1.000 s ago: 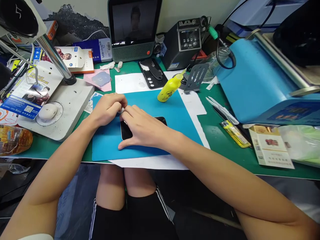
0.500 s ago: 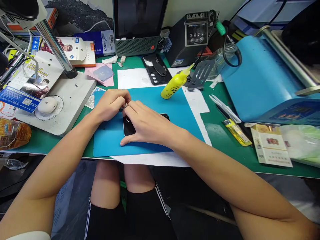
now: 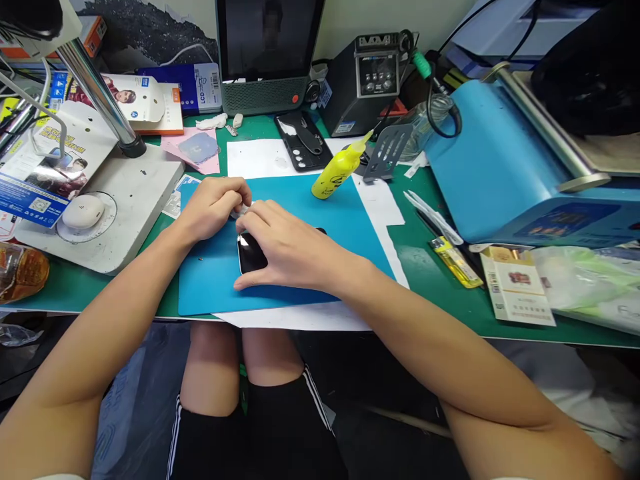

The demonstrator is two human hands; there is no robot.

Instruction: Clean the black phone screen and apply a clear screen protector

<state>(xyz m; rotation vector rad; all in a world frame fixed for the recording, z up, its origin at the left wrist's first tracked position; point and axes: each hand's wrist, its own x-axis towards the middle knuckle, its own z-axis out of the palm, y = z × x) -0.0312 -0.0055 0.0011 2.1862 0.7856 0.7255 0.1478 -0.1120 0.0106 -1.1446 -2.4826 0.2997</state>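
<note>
A black phone (image 3: 250, 253) lies flat on the blue mat (image 3: 210, 280) in the middle of the desk. My right hand (image 3: 287, 250) rests over the phone, fingers together and pressing down, with the thumb along its near edge. My left hand (image 3: 213, 208) is curled just beyond the phone's far left corner, its fingertips pinched on something small and pale that I cannot make out. Both hands touch at the fingertips. Most of the phone is hidden under my right hand.
A yellow squeeze bottle (image 3: 337, 172) lies at the mat's far right corner. A microscope stand base (image 3: 120, 193) sits left, a black soldering station (image 3: 373, 80) and a screen (image 3: 265, 47) behind. A blue roller machine (image 3: 505, 160), a yellow lighter (image 3: 455, 261) and a cigarette pack (image 3: 517, 293) lie right.
Both hands stay on the phone with only slight finger shifts. The camera view has drifted a little.
</note>
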